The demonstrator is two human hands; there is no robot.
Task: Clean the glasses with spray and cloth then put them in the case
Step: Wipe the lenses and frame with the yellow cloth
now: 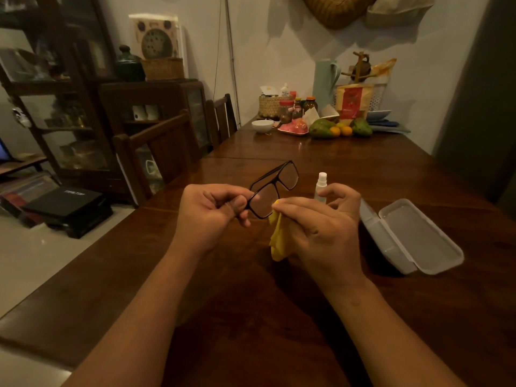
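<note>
Black-framed glasses (275, 185) hang in the air above the wooden table (251, 303). My left hand (212, 210) grips their near left corner with curled fingers. My right hand (318, 227) pinches a yellow cloth (277, 238) against the near lens, and the rest of the cloth hangs down under the palm. A small white spray bottle (321, 185) stands upright on the table just behind my right hand. To the right lies a pale grey glasses case (413, 236), open with its lid flat and nothing inside.
At the table's far end are fruit (339, 128), jars, a white bowl (262, 125) and a woven basket. Wooden chairs (156, 152) stand along the left side, with dark cabinets behind them. A dark wall rises at the right.
</note>
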